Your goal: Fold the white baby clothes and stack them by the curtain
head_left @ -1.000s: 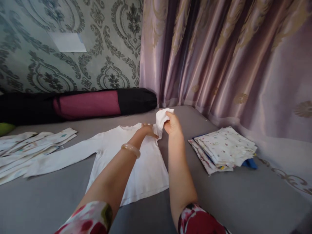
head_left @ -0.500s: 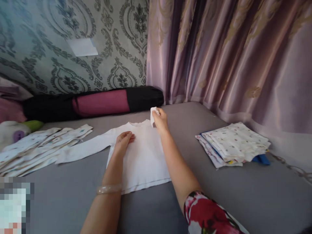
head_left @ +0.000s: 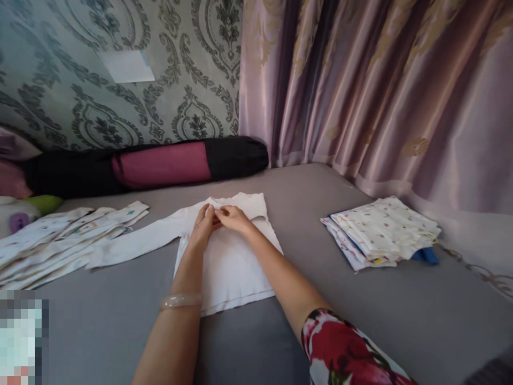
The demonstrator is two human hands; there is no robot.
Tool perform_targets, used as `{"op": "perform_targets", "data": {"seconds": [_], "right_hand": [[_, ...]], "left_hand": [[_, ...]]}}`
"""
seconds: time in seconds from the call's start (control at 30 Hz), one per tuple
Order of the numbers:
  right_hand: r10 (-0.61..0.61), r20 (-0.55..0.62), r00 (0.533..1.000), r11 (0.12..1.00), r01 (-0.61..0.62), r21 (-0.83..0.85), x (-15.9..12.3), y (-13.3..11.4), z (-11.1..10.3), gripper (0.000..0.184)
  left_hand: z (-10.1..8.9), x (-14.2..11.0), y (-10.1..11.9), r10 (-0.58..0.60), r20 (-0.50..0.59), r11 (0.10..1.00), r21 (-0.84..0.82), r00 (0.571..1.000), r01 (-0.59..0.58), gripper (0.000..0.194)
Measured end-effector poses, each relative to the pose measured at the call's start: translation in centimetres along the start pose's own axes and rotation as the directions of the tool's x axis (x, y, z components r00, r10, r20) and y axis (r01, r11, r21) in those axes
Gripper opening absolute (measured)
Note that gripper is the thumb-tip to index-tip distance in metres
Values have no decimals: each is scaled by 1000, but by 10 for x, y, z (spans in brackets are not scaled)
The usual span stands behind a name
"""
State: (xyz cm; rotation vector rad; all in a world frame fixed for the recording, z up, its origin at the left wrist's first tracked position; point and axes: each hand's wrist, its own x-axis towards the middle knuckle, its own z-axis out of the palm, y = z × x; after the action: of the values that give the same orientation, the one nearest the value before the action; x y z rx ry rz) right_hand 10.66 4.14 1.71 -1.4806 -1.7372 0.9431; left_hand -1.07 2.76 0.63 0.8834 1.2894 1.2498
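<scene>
In the head view, a patterned wall (head_left: 168, 85) stands behind a grey bed (head_left: 401, 321), where a white shirt (head_left: 236, 272) lies flat, one sleeve (head_left: 136, 240) stretched leftward. The left hand (head_left: 203, 224) and right hand (head_left: 232, 218) nearly meet over its chest, fingers curled; whether either pinches cloth I cannot tell. The shirt looks light, soft, limp and hardly fragile; shoulders or hem corners should offer the steadiest hold.

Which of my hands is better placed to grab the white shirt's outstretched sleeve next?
Probably your left hand: it is nearer the sleeve, on that side of the shirt. Your right hand is farther off, with the left in between.
</scene>
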Motion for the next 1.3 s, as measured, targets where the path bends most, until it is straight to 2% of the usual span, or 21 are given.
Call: {"op": "perform_targets", "data": {"seconds": [0.1, 0.23, 0.33, 0.43, 0.53, 0.63, 0.77, 1.1, 1.3], "right_hand": [[-30, 47, 998, 995, 34, -90, -2, -3, -5, 29], [-25, 30, 999, 973, 31, -229, -2, -5, -14, 28], [-19, -35, 999, 931, 5, -366, -4, -3, -21, 33], [-33, -126, 992, 850, -39, -525, -7, 4, -25, 39], [-10, -188, 982, 788, -108, -606, -10, 14, -24, 53], [80, -181, 980, 767, -177, -616, -9, 23, -20, 66], [164, -124, 979, 757, -206, -620, -8, 32, -15, 69], [156, -134, 979, 735, -206, -646, -11, 35, -12, 72], [253, -62, 965, 772, -240, -589, -4, 25, -24, 71]], "left_hand": [[0, 1, -1, 45, -25, 996, 74, 999, -43, 52], [-3, 5, -6, 174, 4, 961, 217, 985, -171, 50], [-7, 10, -12, 260, 24, 913, 320, 965, -254, 44], [-11, 15, -16, 337, 23, 858, 404, 941, -317, 44], [-16, 18, -18, 385, 6, 804, 489, 923, -339, 44], [-19, 19, -18, 394, 1, 772, 542, 919, -332, 46], [-22, 17, -17, 387, -16, 744, 596, 922, -302, 45], [-21, 10, -15, 395, 7, 668, 685, 919, -292, 43], [-21, 9, -13, 388, 21, 634, 719, 922, -283, 43]]}}
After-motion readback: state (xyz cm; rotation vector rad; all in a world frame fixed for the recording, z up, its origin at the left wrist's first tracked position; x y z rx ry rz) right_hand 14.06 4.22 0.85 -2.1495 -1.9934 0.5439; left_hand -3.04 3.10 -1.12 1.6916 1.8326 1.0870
